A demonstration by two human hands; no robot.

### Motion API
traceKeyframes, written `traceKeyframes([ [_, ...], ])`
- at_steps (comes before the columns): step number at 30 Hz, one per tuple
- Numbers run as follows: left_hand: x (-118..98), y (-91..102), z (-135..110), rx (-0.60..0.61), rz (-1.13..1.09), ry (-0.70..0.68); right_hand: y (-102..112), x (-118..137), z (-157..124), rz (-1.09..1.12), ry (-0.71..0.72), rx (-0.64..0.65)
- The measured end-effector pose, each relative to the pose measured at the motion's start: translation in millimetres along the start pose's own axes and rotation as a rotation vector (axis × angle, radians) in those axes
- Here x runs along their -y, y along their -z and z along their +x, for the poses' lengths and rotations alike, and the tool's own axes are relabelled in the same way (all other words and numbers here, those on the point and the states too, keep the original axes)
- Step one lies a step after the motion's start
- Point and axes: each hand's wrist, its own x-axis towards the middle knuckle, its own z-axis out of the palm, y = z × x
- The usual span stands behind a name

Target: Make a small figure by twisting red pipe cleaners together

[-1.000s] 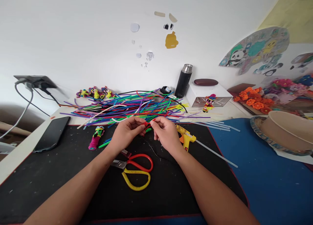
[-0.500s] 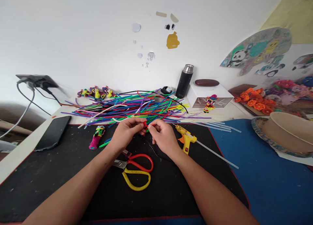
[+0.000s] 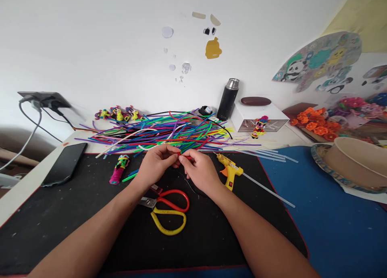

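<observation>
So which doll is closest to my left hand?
The pink-and-green doll, to the left of your left hand. It's the only one on the black mat; the other dolls are farther back, one by the white box.

Setting: a craft workspace, a white desk (image 3: 39,179) against a white wall (image 3: 105,48); home or studio, cannot tell. Evidence: multicoloured heap of fuzzy pipe cleaners (image 3: 169,130) at far centre, yellow plastic glue gun (image 3: 230,171) right of centre, orange fuzzy flowers (image 3: 316,124) far right.
</observation>
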Motion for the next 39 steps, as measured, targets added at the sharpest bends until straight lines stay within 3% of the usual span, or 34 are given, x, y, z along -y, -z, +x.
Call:
traceKeyframes([
  [19, -9, -6.8, 0, -0.091, -0.513, 0.228, 3, 7, 2, 0.346, -0.036, 0.011],
  [26, -9, -2.6, -1, -0.035, -0.504, 0.194, 6, 6, 4, 0.358, -0.092, 0.052],
  [31, -8, 1.8, 1, -0.002, -0.534, 0.27, 6, 5, 5, 0.409, -0.116, 0.081],
  [39, -9, 1.8, 1, 0.045, -0.511, 0.26, 6, 4, 5, 0.395, -0.114, 0.076],
])
